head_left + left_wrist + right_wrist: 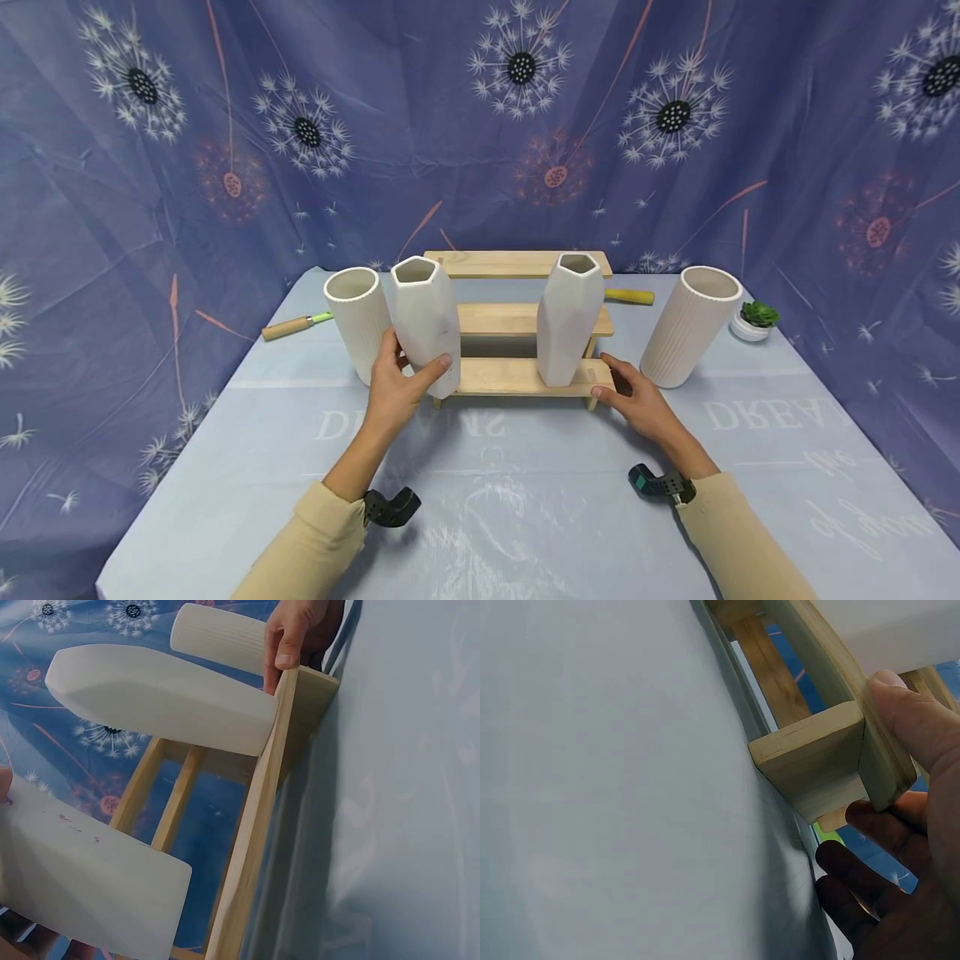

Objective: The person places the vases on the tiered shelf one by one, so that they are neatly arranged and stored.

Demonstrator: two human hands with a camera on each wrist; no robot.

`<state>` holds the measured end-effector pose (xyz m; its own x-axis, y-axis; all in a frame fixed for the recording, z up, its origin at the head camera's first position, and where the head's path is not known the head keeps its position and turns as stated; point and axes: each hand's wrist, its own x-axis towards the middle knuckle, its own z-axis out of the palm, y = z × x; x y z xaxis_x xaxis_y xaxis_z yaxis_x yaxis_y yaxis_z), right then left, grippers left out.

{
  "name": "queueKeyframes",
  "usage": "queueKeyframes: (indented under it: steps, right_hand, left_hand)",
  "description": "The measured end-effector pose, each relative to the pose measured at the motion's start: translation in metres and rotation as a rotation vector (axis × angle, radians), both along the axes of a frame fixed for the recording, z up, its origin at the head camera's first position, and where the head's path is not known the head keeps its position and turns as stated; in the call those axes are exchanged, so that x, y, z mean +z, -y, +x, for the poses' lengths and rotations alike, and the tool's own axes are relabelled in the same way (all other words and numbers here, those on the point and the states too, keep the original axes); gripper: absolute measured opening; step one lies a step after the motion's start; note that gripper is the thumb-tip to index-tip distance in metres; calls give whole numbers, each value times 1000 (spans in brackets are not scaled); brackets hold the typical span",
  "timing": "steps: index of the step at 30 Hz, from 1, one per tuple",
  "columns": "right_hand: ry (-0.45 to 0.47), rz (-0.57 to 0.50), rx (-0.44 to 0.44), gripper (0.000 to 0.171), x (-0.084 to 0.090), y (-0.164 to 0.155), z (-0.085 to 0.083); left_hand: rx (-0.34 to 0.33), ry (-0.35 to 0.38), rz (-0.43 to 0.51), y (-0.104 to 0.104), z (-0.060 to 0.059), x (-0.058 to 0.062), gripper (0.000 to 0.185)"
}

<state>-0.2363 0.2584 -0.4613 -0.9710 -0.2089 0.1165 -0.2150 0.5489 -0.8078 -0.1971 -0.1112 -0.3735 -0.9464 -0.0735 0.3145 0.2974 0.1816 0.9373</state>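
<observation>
The left hand curls round the lower body of a white faceted ceramic vase, thumb across its front and fingers behind, holding it tilted slightly at the left end of a small stepped rack of pale wooden slats. The right hand rests at the rack's right front corner, thumb pressed on the end of the lowest slat, the other fingers loosely bent beside the leg; it clasps nothing fully.

A second white faceted vase stands upright on the lowest slat, just left of the right hand. A white ribbed cylindrical vase stands on the worktop directly behind the left hand, touching or nearly touching the held vase. Another ribbed cylinder stands right of the rack, with a small potted succulent beyond it. Two wooden-handled tools lie farther back.

The held vase is matt, hexagonal at the mouth, with faint purplish marks on one side.
</observation>
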Motion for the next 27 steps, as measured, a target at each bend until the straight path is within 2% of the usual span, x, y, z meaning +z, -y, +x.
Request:
queueKeyframes:
  steps: [6, 8, 12, 15, 27]
  right_hand:
    - [19, -2, -4, 73, -1, -1, 1]
    - [31, 0, -5, 72, 8, 3, 6]
    - [33, 5, -7, 71, 9, 4, 6]
    - [27, 0, -8, 72, 0, 0, 1]
    - [17, -5, -13, 73, 0, 1, 1]
  left_hand:
    - [-15, 7, -3, -9, -8, 0, 70]
    - [-19, 13, -6, -11, -11, -1, 70]
    - [-29, 38, -6, -17, -17, -2, 73]
    - [-35, 38, -9, -20, -20, -3, 75]
    - [-26, 42, -68, -34, -35, -9, 77]
